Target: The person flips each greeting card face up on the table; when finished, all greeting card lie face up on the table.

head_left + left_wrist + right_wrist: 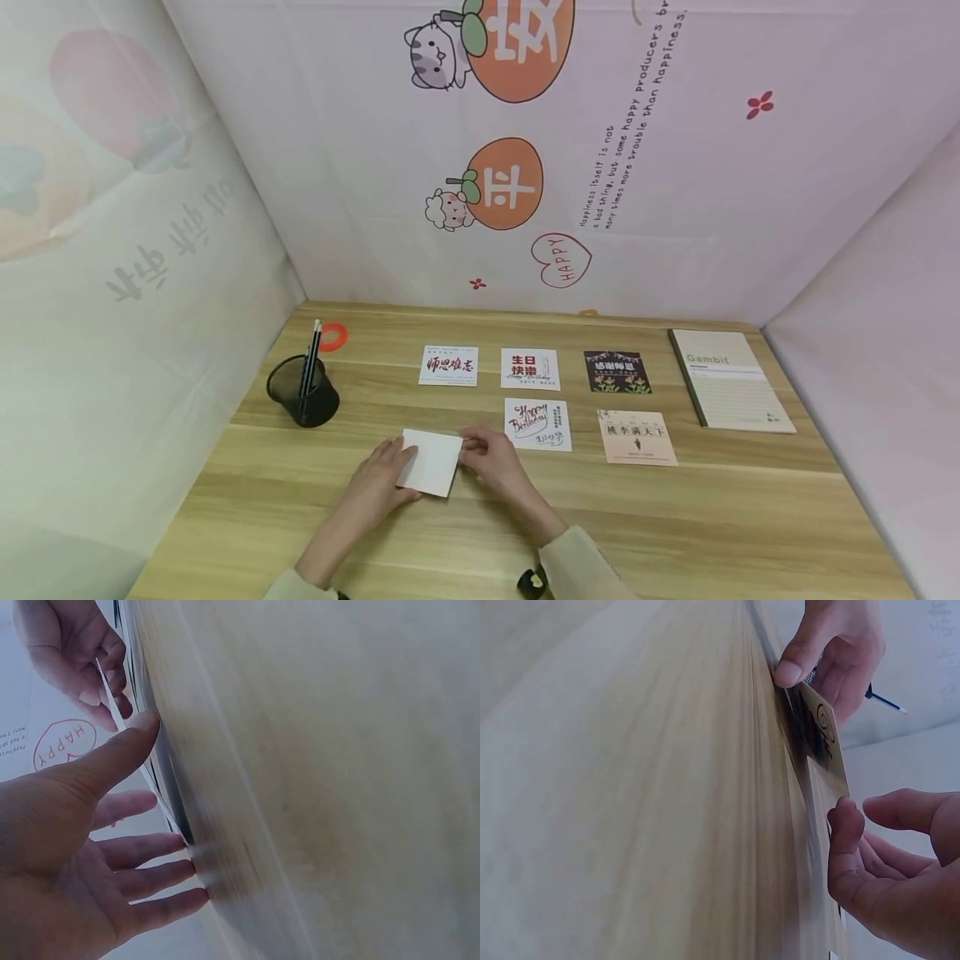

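A white square card [431, 463], blank on its upper face, is tilted a little off the table between the two hands. Dark lettering shows on the card's underside [823, 729] in the right wrist view. My left hand [381, 481] pinches its left side; in the left wrist view the thumb [127, 750] crosses the card and the fingers lie behind it. At the right edge, my right hand [491, 462] touches a corner with a bent index finger. Its thumb [904, 808] stands apart from the card in the right wrist view.
Several printed cards lie to the right, including a Happy Birthday card [537, 424] and a peach card [638, 438]. A Gambit notepad [731, 380] lies at far right. A black mesh pen cup [318, 400] with pencils and a red ring [333, 337] are at left.
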The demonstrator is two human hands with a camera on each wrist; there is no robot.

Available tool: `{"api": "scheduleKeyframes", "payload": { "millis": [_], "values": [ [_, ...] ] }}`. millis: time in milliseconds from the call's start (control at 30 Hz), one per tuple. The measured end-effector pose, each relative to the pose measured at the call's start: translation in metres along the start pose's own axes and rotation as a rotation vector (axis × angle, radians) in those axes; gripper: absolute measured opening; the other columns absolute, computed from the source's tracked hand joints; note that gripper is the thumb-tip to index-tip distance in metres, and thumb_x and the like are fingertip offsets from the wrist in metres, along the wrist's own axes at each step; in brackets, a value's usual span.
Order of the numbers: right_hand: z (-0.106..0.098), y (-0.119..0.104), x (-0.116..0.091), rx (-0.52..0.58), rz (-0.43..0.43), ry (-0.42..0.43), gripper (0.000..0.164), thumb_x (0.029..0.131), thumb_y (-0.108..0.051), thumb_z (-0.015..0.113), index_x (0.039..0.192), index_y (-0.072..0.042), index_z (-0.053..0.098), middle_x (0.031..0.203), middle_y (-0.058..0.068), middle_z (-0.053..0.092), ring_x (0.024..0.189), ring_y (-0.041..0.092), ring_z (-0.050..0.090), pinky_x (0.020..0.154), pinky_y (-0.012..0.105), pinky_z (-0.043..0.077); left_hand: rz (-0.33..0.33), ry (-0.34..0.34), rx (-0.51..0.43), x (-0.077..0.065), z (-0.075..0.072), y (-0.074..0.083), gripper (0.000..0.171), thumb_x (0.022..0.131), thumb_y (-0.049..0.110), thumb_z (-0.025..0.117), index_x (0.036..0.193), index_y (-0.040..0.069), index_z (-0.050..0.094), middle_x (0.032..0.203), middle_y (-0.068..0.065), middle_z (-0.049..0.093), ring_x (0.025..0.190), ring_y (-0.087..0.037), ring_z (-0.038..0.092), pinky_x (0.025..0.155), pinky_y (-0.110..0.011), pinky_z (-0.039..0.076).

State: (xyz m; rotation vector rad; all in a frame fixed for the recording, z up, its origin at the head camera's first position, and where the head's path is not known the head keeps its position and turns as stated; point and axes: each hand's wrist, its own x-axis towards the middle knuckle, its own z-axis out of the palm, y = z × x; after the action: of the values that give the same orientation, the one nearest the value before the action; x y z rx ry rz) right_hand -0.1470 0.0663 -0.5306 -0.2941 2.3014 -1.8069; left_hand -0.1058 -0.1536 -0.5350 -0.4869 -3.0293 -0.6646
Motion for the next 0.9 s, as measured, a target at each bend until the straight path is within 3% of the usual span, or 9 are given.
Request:
{"api": "scheduleKeyframes", "payload": {
  "millis": [133, 333, 533, 667, 900],
  "values": [
    [-0.003, -0.002, 0.000, 0.024, -0.014, -0.027, 0.033, 0.079, 0.016, 0.061, 0.112, 0.018, 0.058, 0.095, 0.033, 0.063, 0.087, 0.043, 0.064, 0.073, 0.030, 0.056, 0.017, 0.022, -0.055, -0.001, -0.001, -0.001, 0.057, 0.075, 0.019, 0.082, 0.123, -0.004, 0.060, 0.133, -0.029, 0.051, 0.122, -0.045, 0.048, 0.100, -0.056, 0.041],
    [-0.007, 0.007, 0.000, -0.014, -0.044, -0.028, 0.032, 0.076, 0.015, 0.064, 0.108, 0.011, 0.062, 0.095, 0.025, 0.066, 0.085, 0.035, 0.066, 0.073, 0.021, 0.054, 0.044, 0.107, -0.134, -0.002, -0.002, -0.002, 0.042, 0.074, 0.005, 0.080, 0.112, -0.006, 0.065, 0.119, -0.028, 0.060, 0.112, -0.041, 0.057, 0.095, -0.048, 0.047],
    [-0.007, 0.016, 0.002, -0.110, -0.124, -0.004, 0.025, 0.077, 0.010, 0.071, 0.101, 0.006, 0.065, 0.091, 0.019, 0.068, 0.080, 0.025, 0.066, 0.071, 0.020, 0.054, 0.070, 0.146, -0.096, -0.002, -0.005, -0.002, 0.035, 0.073, 0.006, 0.080, 0.105, -0.005, 0.068, 0.113, -0.025, 0.064, 0.106, -0.038, 0.061, 0.091, -0.046, 0.050],
    [-0.007, 0.013, 0.000, -0.190, -0.177, 0.030, 0.024, 0.078, 0.006, 0.073, 0.101, 0.004, 0.066, 0.089, 0.014, 0.069, 0.077, 0.019, 0.065, 0.070, 0.021, 0.054, 0.051, 0.168, -0.069, -0.002, -0.006, -0.003, 0.033, 0.075, 0.009, 0.080, 0.105, -0.002, 0.069, 0.112, -0.019, 0.066, 0.105, -0.034, 0.062, 0.089, -0.044, 0.051],
    [-0.009, 0.010, -0.002, -0.265, -0.242, 0.075, 0.017, 0.081, 0.000, 0.073, 0.098, 0.000, 0.069, 0.085, 0.006, 0.070, 0.073, 0.013, 0.063, 0.066, 0.021, 0.054, 0.051, 0.278, -0.086, -0.001, -0.010, -0.004, 0.028, 0.074, 0.011, 0.081, 0.099, 0.004, 0.071, 0.103, -0.008, 0.069, 0.097, -0.025, 0.065, 0.085, -0.039, 0.054]
  ]
}}
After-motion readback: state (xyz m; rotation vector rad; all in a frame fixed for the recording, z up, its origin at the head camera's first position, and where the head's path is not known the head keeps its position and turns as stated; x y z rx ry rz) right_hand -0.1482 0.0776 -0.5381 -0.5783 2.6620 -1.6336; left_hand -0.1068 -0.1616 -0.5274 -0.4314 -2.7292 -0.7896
